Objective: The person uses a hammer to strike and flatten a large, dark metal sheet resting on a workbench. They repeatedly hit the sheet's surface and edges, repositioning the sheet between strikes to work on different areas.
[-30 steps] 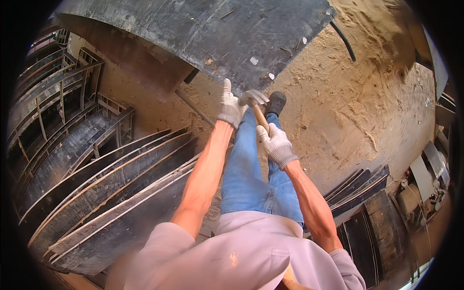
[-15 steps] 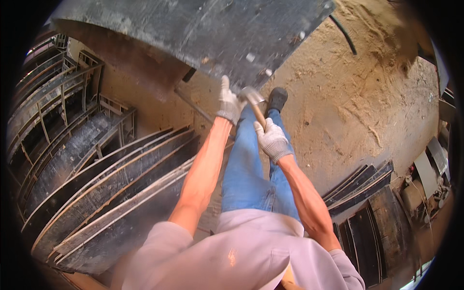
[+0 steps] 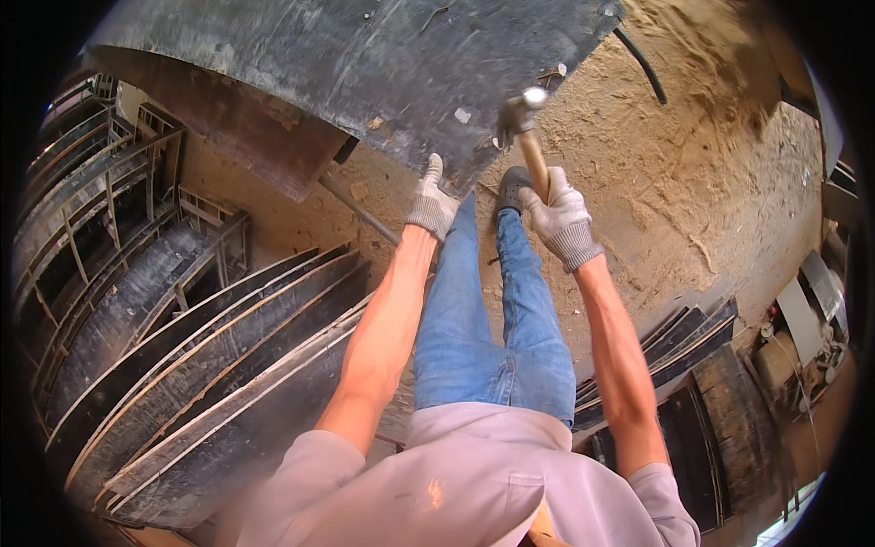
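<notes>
I'd keep swings of the wood-handled steel hammer [image 3: 531, 150] square, controlled, clear of the left grip [image 3: 432, 207], a white-knit-gloved hand, thumb at the near edge of the large scuffed black sheet [image 3: 365, 73]; its finger closure I can't tell. Right grip [image 3: 559, 217], likewise gloved, clamped round the handle; hammer head beyond it, by sheet's right edge.

The picture's top edge cuts off the dark panel [image 3: 365, 82], blur softens the hammer [image 3: 531, 150], and the left hand [image 3: 432, 207] has its fingers mostly hidden.
</notes>
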The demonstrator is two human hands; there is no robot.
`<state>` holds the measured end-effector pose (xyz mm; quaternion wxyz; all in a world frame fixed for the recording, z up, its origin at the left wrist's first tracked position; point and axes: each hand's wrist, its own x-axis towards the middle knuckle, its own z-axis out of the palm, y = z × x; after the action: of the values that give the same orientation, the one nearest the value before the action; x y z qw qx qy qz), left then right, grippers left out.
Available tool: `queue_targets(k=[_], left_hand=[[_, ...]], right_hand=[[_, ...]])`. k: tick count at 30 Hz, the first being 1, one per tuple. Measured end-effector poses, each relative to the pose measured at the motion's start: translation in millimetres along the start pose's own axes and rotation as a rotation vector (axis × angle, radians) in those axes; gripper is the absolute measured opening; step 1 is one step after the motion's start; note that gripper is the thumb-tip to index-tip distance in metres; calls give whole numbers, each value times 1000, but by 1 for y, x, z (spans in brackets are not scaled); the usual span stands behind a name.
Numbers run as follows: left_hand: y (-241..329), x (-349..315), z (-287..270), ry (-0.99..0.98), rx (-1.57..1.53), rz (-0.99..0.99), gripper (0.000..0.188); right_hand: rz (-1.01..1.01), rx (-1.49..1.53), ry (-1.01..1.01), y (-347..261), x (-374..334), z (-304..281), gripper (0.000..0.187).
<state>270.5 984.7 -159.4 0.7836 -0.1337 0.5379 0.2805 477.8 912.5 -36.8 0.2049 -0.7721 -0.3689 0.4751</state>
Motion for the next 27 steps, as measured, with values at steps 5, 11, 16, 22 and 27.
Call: queue_targets(k=[5, 11, 16, 22, 27], left_hand=[[-4, -4, -2, 76, 123, 139, 67], [-6, 5, -8, 74, 241, 17, 102], [-4, 9, -7, 256, 247, -10, 103], [-2, -12, 13, 243, 169, -13, 108], [9, -30, -1, -95, -81, -83, 99]], right_hand=[[-504, -730, -413, -4, 52, -16, 17], [-786, -1057, -557, -34, 105, -20, 10], [-786, -1400, -688, -54, 122, -19, 9], [-688, -1389, -604, -66, 134, -38, 8], [-571, -1227, -620, -87, 112, -21, 10]])
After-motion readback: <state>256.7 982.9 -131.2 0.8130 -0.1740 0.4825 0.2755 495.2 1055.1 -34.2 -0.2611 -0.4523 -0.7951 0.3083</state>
